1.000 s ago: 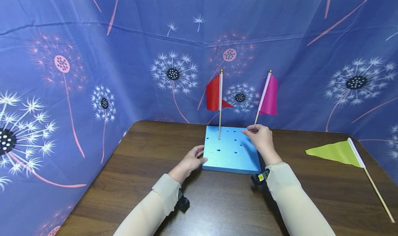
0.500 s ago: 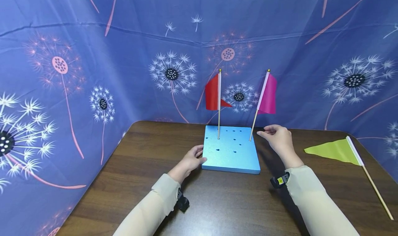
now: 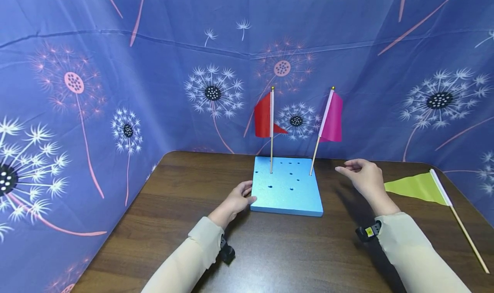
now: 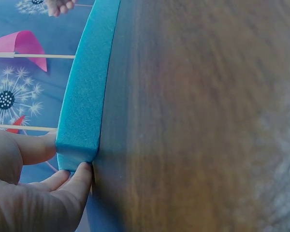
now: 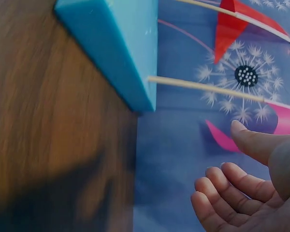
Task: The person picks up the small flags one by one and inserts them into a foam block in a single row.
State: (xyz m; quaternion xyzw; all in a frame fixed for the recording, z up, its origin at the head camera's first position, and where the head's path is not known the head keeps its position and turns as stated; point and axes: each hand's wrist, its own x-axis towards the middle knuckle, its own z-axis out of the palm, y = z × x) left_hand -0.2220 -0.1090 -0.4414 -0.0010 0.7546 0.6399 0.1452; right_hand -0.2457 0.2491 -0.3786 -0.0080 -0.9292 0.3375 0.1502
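Observation:
A blue foam board [image 3: 285,198] with several small holes lies on the table. My left hand [image 3: 237,198] holds its left edge, thumb over the top and fingers against the side, as the left wrist view shows at the corner [image 4: 77,152]. A red flag [image 3: 263,117] stands upright in the board. Near the board's right edge a magenta flag [image 3: 332,119] stands tilted to the right. My right hand [image 3: 364,179] is above the table, right of the board, with loosely bent fingers and nothing in them. A yellow-green flag [image 3: 418,188] lies just beyond it.
The dark wooden table [image 3: 177,190] ends at the back against a blue dandelion-print cloth [image 3: 166,78]. The loose flag's thin wooden stick [image 3: 468,239] points toward the table's front right.
My right hand has let go of the magenta flag's stick and moved right, toward the yellow-green flag. The magenta flag stays standing in the board. My left hand has not moved.

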